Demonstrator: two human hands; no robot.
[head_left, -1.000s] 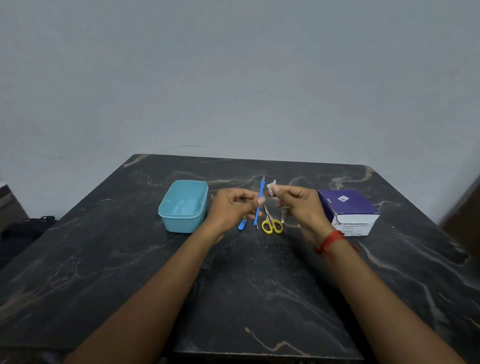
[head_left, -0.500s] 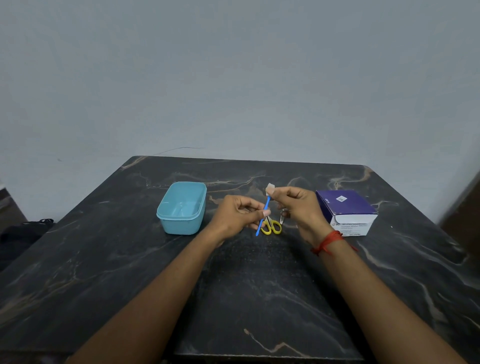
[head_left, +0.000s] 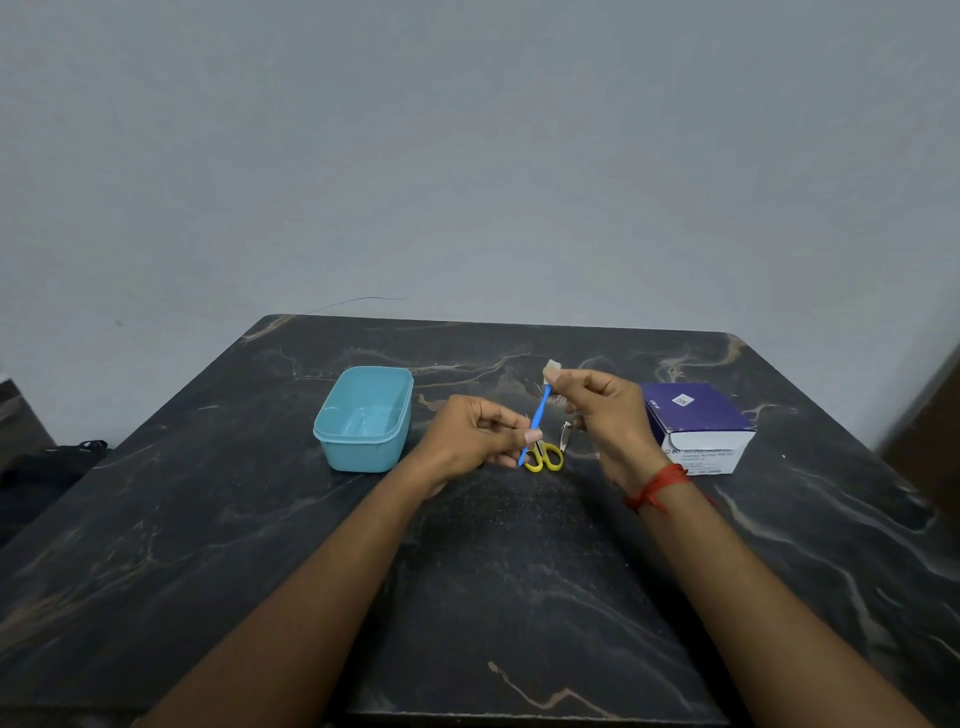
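Left hand (head_left: 478, 434) pinches the lower part of the thin blue stick (head_left: 536, 418) between thumb and fingertips, holding it slanted in the air between the two hands. Right hand (head_left: 605, 410) pinches a small white pad (head_left: 551, 371) at the stick's upper tip. It looks like a wipe-down of that tool.

The risk, I'd say: a stick this thin, gripped low, could twist or slip from the left fingers if the right pulls hard, and the little pad could tear or drop.

Around them, an open teal tub (head_left: 363, 421) sits to the left of the left hand, apart from it. Yellow-handled scissors (head_left: 543, 458) lie on the table (head_left: 467, 597) just beneath the stick's lower end. A small metal clipper (head_left: 565, 434) lies beside them, under the right hand. A purple box (head_left: 696, 421) sits just right of the right hand. Nothing blocks the hands, though a dropped stick would land among the scissors.
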